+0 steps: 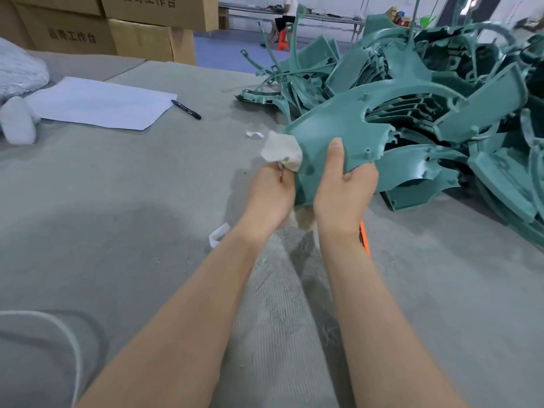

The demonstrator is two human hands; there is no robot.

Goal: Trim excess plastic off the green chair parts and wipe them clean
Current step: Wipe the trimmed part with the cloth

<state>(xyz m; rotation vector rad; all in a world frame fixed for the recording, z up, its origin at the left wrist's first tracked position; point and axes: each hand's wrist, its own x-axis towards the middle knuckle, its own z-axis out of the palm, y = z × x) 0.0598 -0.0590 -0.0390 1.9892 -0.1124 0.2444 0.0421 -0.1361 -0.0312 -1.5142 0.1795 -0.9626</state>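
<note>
Green curved plastic chair part point(332, 125) mid-wipe: left hand point(269, 195) clenches crumpled white cloth point(282, 151) against its edge; right hand point(344, 189) clamps it. Heap of green parts point(485, 92) probably awaits.

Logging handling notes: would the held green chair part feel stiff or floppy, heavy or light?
Probably stiff: the green chair part holds its curved shape while the right hand grips only one edge. Likely light for its size: a thin shell with open cut-outs.
</note>
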